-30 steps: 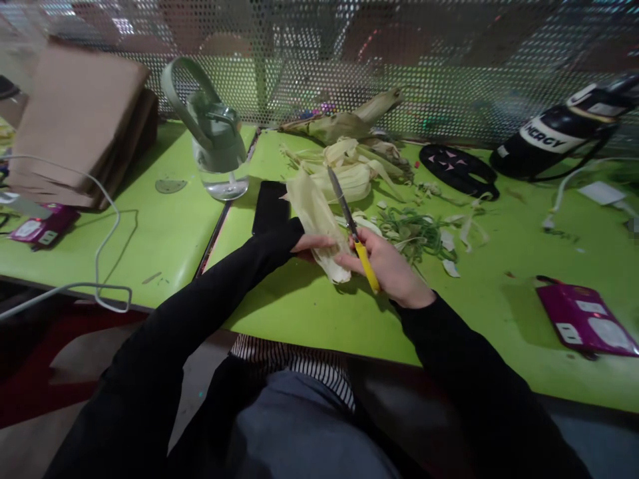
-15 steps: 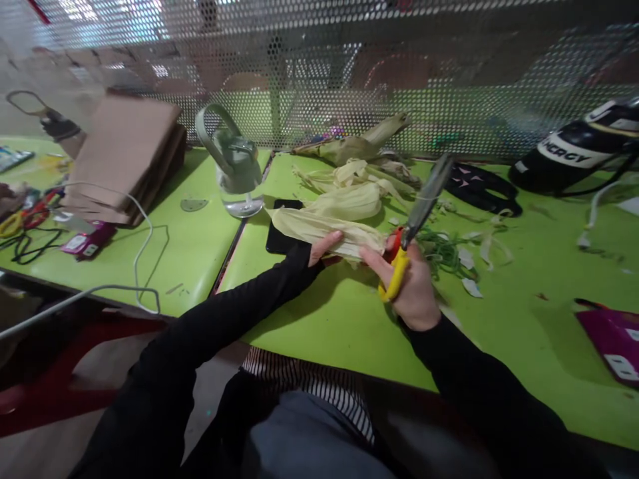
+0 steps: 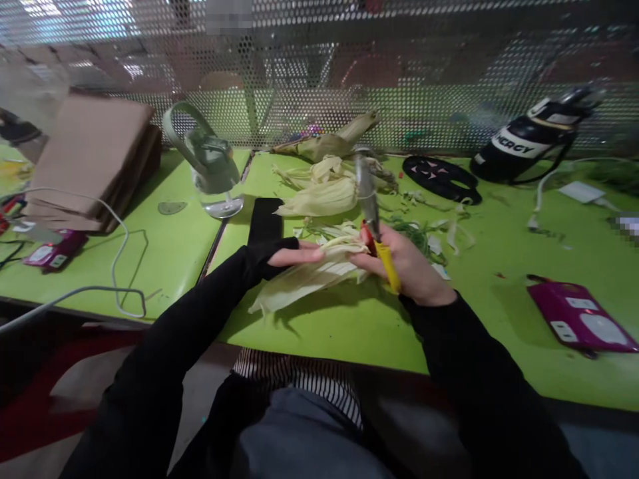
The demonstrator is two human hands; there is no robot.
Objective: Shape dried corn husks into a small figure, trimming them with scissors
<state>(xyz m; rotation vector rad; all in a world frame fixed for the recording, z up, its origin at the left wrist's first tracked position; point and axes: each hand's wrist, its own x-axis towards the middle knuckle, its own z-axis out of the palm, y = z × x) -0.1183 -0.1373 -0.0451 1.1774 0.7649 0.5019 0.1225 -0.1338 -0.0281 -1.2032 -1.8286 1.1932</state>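
A pale corn husk (image 3: pixel 307 285) is held low over the green table, its wide end hanging toward the front left. My left hand (image 3: pixel 298 254) pinches it near the middle, thumb on top. Wrapped around the yellow-and-red handles of scissors (image 3: pixel 369 199), my right hand (image 3: pixel 417 267) also has fingertips at the husk's right end. The scissor blades point up and away from me, clear of the husk. Just beyond lie more pale husks (image 3: pixel 324 198) and green scraps (image 3: pixel 417 234). A black phone (image 3: pixel 265 221) rests behind my left hand.
A clear water bottle (image 3: pixel 219 183) and brown paper bags (image 3: pixel 90 159) stand to the left. Against the perforated screen (image 3: pixel 299 73) lie larger husks (image 3: pixel 329 143). Farther right are a black palette-shaped item (image 3: pixel 439 178), a black bottle (image 3: pixel 522 146) and a purple power strip (image 3: pixel 579 319).
The husk has swung round, its wide end now toward the front edge instead of over the phone. The scissor blades have tipped leftward. The view has shifted right.
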